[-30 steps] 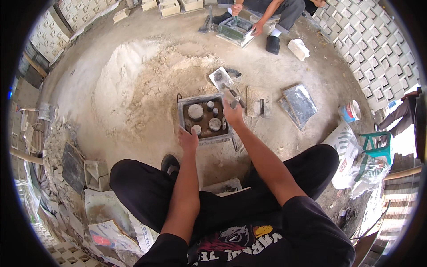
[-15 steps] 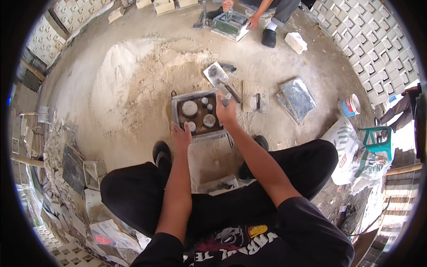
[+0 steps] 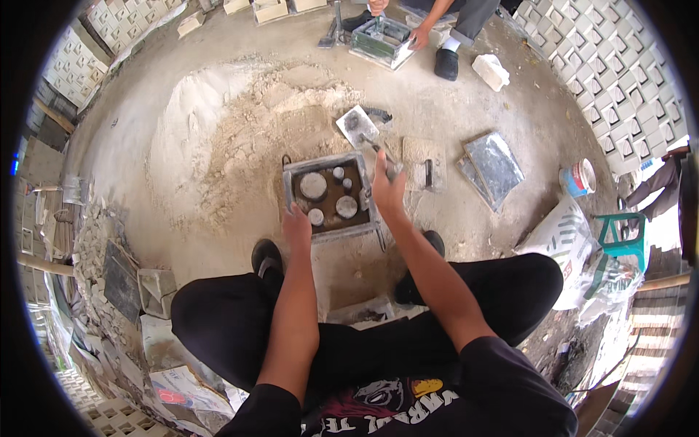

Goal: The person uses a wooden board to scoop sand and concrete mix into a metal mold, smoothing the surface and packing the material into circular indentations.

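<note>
A square metal-framed box mould lies on the ground between my feet. Inside, several round grey discs of different sizes sit on a brown bed. My left hand is at its near left corner, fingers close together over the rim. Just outside the right wall is my right hand, its fingers stretched forward beside the dark handle of a trowel. The trowel's flat blade rests on the ground beyond the mould. Part of the handle is hidden by the right hand.
Beyond the mould lies a sand heap. To the right are a float with a black handle, dark plates, a bucket, sacks and a green stool. A co-worker's hand touches another mould ahead.
My right hand has shifted right, away from the mould's right rim toward the trowel handle. My left hand's fingers have drawn together at the corner. The discs keep their places.
</note>
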`<state>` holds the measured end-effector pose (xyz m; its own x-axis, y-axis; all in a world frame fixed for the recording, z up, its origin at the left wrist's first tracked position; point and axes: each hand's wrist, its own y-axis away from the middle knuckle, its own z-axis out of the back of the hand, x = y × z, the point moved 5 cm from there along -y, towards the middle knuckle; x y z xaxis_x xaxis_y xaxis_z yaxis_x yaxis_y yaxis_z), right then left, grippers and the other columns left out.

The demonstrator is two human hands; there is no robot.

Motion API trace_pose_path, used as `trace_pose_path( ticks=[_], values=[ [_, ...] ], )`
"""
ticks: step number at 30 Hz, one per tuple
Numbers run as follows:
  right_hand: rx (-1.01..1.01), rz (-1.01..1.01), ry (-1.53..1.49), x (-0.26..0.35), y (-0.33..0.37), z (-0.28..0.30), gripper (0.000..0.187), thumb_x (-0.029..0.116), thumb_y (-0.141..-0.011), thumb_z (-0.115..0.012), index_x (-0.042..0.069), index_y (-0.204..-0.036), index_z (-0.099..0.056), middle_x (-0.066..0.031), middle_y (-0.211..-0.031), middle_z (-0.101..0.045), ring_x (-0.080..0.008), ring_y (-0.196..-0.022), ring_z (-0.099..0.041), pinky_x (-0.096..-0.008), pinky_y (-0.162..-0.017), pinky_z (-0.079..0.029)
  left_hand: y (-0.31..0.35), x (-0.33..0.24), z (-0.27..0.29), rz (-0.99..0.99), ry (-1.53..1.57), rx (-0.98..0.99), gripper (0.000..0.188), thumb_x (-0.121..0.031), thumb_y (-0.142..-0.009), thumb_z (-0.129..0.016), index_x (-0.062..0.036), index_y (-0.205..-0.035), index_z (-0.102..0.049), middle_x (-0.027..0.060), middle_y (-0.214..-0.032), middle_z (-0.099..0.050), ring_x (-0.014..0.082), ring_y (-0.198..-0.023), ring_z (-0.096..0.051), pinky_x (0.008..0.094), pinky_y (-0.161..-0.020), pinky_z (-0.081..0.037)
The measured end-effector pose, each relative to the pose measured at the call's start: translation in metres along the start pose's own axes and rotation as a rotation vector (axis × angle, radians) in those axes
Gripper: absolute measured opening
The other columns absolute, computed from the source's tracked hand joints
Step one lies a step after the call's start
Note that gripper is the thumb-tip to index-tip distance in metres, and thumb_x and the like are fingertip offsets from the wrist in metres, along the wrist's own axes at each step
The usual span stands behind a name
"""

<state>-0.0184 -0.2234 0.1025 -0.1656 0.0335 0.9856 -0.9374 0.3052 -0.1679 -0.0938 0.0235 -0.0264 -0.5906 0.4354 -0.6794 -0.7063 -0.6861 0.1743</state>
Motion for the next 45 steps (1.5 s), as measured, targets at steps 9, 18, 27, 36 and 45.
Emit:
trace_pose_path(
  ticks=[9,18,27,36,45],
  values=[
    [0.14,0.038,0.116,0.018,-0.016,-0.024,0.047,0.032,-0.1,-0.05,0.006,-0.061,-0.046,0.004,-0.054,-0.041,-0.0065,-0.051,-0.039,-0.0278,-0.047,-0.031,-0.025,-0.003,-0.003,-0.111,-0.039,0.019,0.051,-0.039,-0.1,-0.031,0.0015,-0.109,-0.061,0.0267,-0.105,-0.064,0.046,-0.099,-0.059,0.0528,-0.085,-0.046],
    [0.123,0.161,0.119,-0.007,-0.045,-0.053,0.039,0.024,-0.1,-0.05,0.0,-0.07,-0.053,0.0005,-0.057,-0.049,-0.0063,-0.057,-0.041,-0.0293,-0.048,-0.032,-0.029,-0.003,-0.006,0.027,0.006,0.04,0.057,-0.048,-0.098,-0.036,-0.0001,-0.111,-0.065,0.0258,-0.103,-0.065,0.0447,-0.097,-0.06,0.052,-0.083,-0.047],
    [0.239,0.149,0.159,-0.017,-0.078,-0.077,0.038,0.03,-0.096,-0.057,-0.003,-0.079,-0.06,-0.0052,-0.058,-0.052,-0.0078,-0.062,-0.044,-0.0356,-0.054,-0.04,-0.036,-0.004,-0.001,0.184,-0.015,0.072,0.069,-0.059,-0.093,-0.039,0.0038,-0.098,-0.068,0.0258,-0.091,-0.067,0.0433,-0.091,-0.062,0.0521,-0.08,-0.047],
    [0.165,0.073,0.239,-0.009,-0.096,-0.071,0.049,0.036,-0.098,-0.053,0.003,-0.062,-0.052,0.0001,-0.053,-0.049,-0.0093,-0.053,-0.047,-0.0314,-0.047,-0.034,-0.034,-0.004,0.001,0.158,0.008,0.087,0.072,-0.061,-0.093,-0.037,0.004,-0.094,-0.069,0.0257,-0.089,-0.067,0.043,-0.089,-0.063,0.0518,-0.077,-0.047],
    [0.122,-0.149,0.238,0.043,-0.072,-0.068,0.04,0.03,-0.098,-0.053,0.0,-0.072,-0.057,0.0013,-0.061,-0.051,-0.0085,-0.06,-0.044,-0.0319,-0.054,-0.038,-0.034,0.0,0.004,0.094,0.011,0.027,0.068,-0.061,-0.091,-0.046,0.0034,-0.095,-0.069,0.0254,-0.091,-0.067,0.0422,-0.091,-0.063,0.0513,-0.079,-0.048]
  ],
)
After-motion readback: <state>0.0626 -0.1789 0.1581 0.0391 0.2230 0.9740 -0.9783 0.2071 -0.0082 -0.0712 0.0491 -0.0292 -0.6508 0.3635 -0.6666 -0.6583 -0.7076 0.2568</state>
